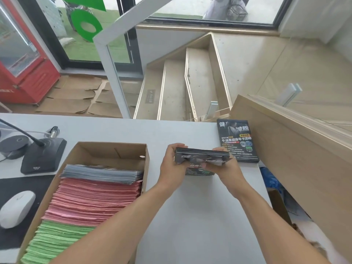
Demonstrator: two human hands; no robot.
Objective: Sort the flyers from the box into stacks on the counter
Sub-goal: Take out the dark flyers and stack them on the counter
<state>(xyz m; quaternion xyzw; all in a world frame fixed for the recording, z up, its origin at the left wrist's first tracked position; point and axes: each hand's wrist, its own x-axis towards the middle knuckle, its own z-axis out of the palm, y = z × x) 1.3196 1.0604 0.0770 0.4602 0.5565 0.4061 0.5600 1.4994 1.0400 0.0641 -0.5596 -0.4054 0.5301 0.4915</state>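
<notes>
Both hands hold a bundle of dark glossy flyers (202, 159) on edge above the white counter (200, 206). My left hand (172, 162) grips its left end and my right hand (228, 164) grips its right end. Just right of the bundle, a stack of the same dark flyers (237, 140) lies flat by the counter's far right edge. A cardboard box (110, 149) on the left holds grey-blue flyers (102, 173) at the back, pink flyers (91, 201) in the middle and green flyers (55, 242) at the front.
A desk microphone on a black base (42, 157), a white mouse (17, 208) and a black mat (17, 187) lie left of the box. A wooden ledge (297, 149) runs along the counter's right side. Stairs drop away behind the counter.
</notes>
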